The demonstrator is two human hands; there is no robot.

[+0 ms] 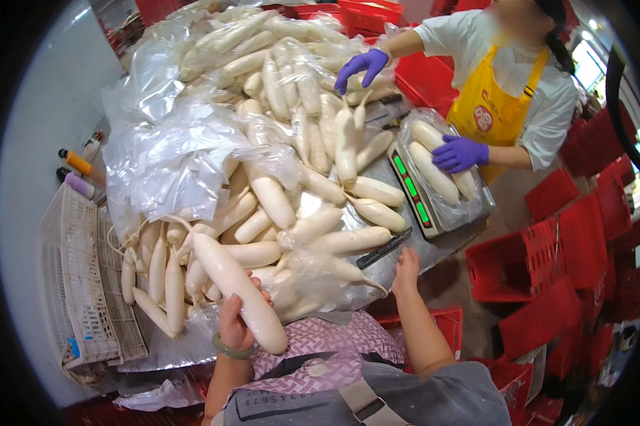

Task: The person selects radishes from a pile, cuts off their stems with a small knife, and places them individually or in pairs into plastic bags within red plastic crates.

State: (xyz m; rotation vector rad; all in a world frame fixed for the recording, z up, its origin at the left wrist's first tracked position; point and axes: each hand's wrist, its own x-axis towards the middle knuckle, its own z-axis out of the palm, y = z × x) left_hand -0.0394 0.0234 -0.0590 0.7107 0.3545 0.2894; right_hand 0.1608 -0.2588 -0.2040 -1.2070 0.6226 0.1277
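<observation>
My left hand [237, 314] grips a large white daikon radish [240, 290], its thin root end pointing away from me and its thick end near my apron. Toward the table's near right edge, my right hand [407, 269] holds nothing that I can see, its fingers loosely apart. Just beyond those fingers lies a dark elongated tool [384, 248], its kind unclear. Between my hands is a clear plastic bag [304, 282] over more daikon. Loose daikon [352, 240] lie across the metal table [165, 354] in front of me.
Bagged daikon [293, 80] pile up at the back beside clear plastic bags [165, 154]. Across the table, a co-worker's purple-gloved hand [461, 153] rests on two daikon on a digital scale [413, 194]. White plastic crates [85, 282] stand left; red crates [533, 261] stand right.
</observation>
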